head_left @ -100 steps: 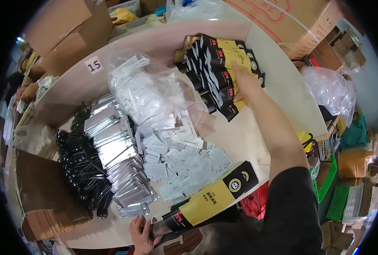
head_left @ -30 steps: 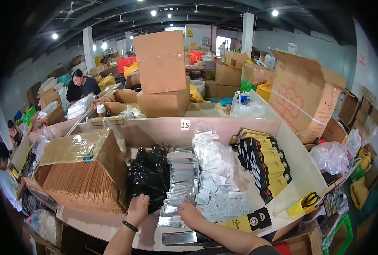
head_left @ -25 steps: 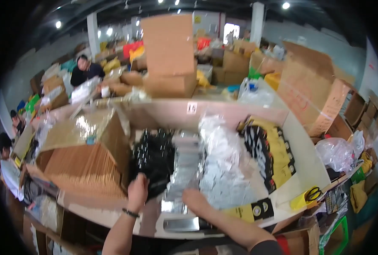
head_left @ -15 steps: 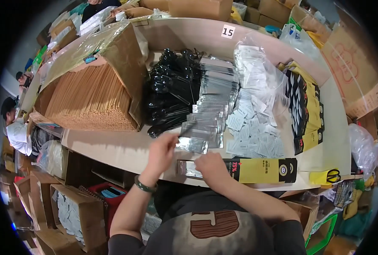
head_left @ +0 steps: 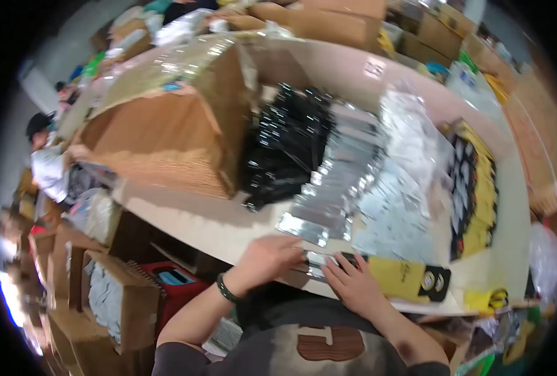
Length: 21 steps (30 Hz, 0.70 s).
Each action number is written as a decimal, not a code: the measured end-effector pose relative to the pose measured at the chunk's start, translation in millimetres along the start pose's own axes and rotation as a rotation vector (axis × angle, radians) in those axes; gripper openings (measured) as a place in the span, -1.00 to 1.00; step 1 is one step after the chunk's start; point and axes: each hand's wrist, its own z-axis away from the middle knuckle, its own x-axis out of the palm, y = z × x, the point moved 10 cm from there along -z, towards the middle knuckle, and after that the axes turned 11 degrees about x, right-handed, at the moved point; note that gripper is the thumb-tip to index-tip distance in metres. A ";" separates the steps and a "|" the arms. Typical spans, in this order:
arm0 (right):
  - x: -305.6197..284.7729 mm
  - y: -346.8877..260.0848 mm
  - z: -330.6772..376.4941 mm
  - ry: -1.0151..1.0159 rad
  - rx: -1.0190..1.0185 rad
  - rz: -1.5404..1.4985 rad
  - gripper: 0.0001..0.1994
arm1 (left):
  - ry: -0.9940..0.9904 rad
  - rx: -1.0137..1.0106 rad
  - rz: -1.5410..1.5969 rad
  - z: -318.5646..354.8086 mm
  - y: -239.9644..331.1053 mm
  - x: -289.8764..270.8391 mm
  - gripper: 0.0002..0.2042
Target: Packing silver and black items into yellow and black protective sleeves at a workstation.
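My left hand [head_left: 271, 255] and my right hand [head_left: 351, 283] meet at the near edge of the pale table [head_left: 184, 216], both on a shiny silver packet [head_left: 313, 263] that lies there. My right hand also rests on the end of a long yellow and black box [head_left: 409, 278]. Just beyond lie a row of silver packets [head_left: 338, 178], a heap of black items [head_left: 284, 147] and small white sachets [head_left: 394, 219]. Motion blur hides how the fingers grip.
An open cardboard box of brown flat sheets [head_left: 165, 138] fills the table's left. A stack of yellow and black boxes [head_left: 472, 188] lies at the right. A clear bag [head_left: 410, 125] sits behind the sachets. Cartons [head_left: 109, 294] stand under the table. A person [head_left: 46, 163] is at the left.
The view has tilted down and swung left. Both my hands stayed at the table's near edge on the silver packet beside the yellow and black box.
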 end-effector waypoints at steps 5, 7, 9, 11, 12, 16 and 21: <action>-1.1 2.3 -4.0 0.029 0.072 -0.038 -0.50 | 0.393 -0.335 -0.631 -27.0 -85.3 -195.0 -0.86; 4.0 -9.1 -6.7 -0.045 0.047 0.016 -0.49 | 0.445 -0.361 -0.731 -28.8 -104.0 -232.4 -0.83; -3.5 -18.2 -10.9 -0.017 0.001 0.086 -0.49 | 0.123 -0.649 -0.485 -12.5 -173.0 -213.6 -0.86; 1.6 -15.2 -14.2 -0.094 0.048 -0.010 -0.46 | 0.101 -0.643 -0.502 -14.3 -190.2 -212.6 -0.85; 4.5 -15.6 -17.9 -0.101 0.076 -0.014 -0.46 | 0.072 -0.653 -0.516 -17.6 -191.7 -209.0 -0.85; 20.4 -20.7 -31.9 -0.152 0.037 -0.054 -0.36 | 0.039 -0.723 -0.557 -25.5 -201.4 -212.8 -0.82; -4.5 1.2 -4.2 -0.133 0.098 -0.059 -0.36 | 0.367 -0.464 -0.629 -1.5 -162.1 -256.0 -0.77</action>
